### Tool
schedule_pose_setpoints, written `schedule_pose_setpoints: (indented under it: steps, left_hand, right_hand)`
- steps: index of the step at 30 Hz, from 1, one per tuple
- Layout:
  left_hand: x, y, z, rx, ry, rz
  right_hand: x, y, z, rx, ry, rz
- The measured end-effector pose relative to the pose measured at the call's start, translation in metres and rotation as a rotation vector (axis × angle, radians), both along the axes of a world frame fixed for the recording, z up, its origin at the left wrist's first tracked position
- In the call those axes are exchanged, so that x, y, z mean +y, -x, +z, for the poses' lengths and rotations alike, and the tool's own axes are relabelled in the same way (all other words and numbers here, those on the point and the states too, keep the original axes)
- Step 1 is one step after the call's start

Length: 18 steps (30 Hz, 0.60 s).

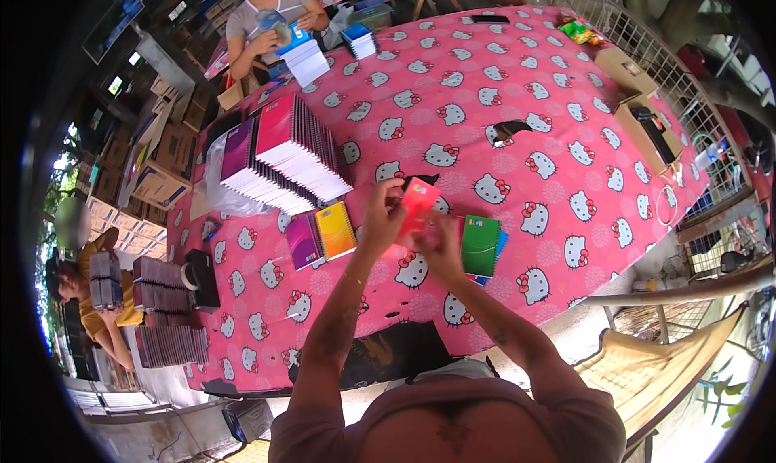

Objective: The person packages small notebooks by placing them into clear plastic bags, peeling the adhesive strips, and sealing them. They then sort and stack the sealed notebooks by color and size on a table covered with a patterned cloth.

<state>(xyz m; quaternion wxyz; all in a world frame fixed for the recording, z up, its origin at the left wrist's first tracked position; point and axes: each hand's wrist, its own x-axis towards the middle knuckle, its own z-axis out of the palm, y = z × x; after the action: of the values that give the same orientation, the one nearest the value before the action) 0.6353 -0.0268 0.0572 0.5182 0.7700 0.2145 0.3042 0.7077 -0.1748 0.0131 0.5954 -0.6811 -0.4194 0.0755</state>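
A small red notebook point(419, 198) is held up above the pink table cover, tilted, in front of me. My left hand point(382, 217) grips its left side with fingers closed. At its lower right is my right hand point(439, 243), smeared by motion; whether its fingers hold the notebook does not show. Just right of this hand lies a green spiral notebook point(480, 245), partly over a blue one point(502, 243). Left of my forearms, a yellow spiral notebook point(335, 229) and a purple one point(304, 241) lie side by side.
Tall stacks of spiral notebooks point(299, 152) stand at the left. Beyond them, a person point(275, 26) handles notebooks at the far edge. Another person in yellow point(105, 301) holds a bundle near more stacks point(170, 346). A black tape dispenser point(201, 280) and open cardboard boxes point(647, 131) flank the table.
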Motion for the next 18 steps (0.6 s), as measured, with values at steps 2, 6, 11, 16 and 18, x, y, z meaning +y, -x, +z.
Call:
schedule_pose_setpoints:
  steps: [2, 6, 11, 16, 18]
  left_hand:
    - [-0.038, -0.013, 0.024, -0.075, 0.144, -0.111]
    - [-0.091, -0.04, -0.045, 0.04, -0.214, -0.078]
    - [-0.068, -0.027, -0.053, 0.048, -0.419, 0.273]
    - [0.074, 0.1, -0.065, 1.272, -0.255, 0.865]
    - [0.078, 0.104, -0.067, 1.215, -0.187, 0.821]
  right_hand:
    - [-0.051, -0.022, 0.046, -0.128, 0.047, -0.207]
    - [-0.114, -0.049, 0.062, 0.148, -0.056, -0.346]
    - [-0.161, -0.051, 0.016, 0.309, 0.076, -0.351]
    - [-0.175, -0.035, -0.013, 0.377, 0.187, -0.273]
    - [-0.165, -0.03, -0.029, 0.455, 0.157, -0.226]
